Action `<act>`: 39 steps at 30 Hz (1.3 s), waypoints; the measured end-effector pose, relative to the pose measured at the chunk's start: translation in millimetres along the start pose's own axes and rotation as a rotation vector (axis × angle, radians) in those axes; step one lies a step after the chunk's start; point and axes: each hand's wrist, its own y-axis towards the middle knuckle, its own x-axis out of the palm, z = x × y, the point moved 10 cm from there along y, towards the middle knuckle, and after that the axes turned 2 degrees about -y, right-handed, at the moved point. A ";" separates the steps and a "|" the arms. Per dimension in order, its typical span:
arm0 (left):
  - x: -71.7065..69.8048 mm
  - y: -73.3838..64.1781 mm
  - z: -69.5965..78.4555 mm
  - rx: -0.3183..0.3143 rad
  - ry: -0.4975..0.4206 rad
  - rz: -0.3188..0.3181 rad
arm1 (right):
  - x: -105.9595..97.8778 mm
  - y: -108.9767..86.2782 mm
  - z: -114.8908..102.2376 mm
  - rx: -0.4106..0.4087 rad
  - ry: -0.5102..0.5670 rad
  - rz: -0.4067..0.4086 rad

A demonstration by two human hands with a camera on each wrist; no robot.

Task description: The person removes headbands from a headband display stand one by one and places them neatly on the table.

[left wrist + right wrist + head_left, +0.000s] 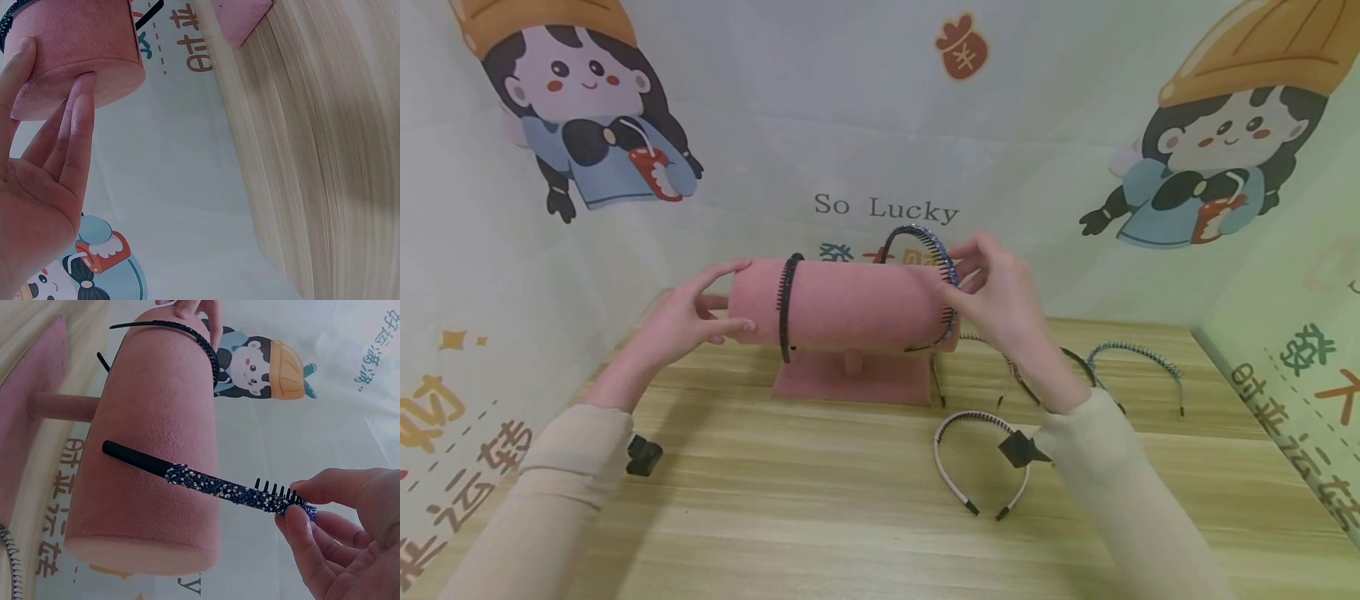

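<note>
A pink padded headband stand (865, 304) has a horizontal roll on a post and flat base. My left hand (688, 312) grips the roll's left end, with fingertips pressed against the end face (119, 90) in the left wrist view. Around the roll near that hand sits a black toothed headband (786, 304). My right hand (1000, 287) pinches a blue glittery headband (231, 492) with black comb teeth between thumb and fingers. This headband arches over the roll's right end, standing well above its top, with one black tip along the roll's side.
A pale pink headband (938, 446) lies on the wooden table (790, 500) in front of the stand. Behind the right forearm lie a light blue headband (1138, 348) and others, partly hidden. Printed cloth (760, 100) walls the back and sides.
</note>
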 end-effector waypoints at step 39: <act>1.5 1.1 -3.1 -0.006 -0.005 -0.003 | -33.4 -14.1 22.4 0.029 0.411 0.045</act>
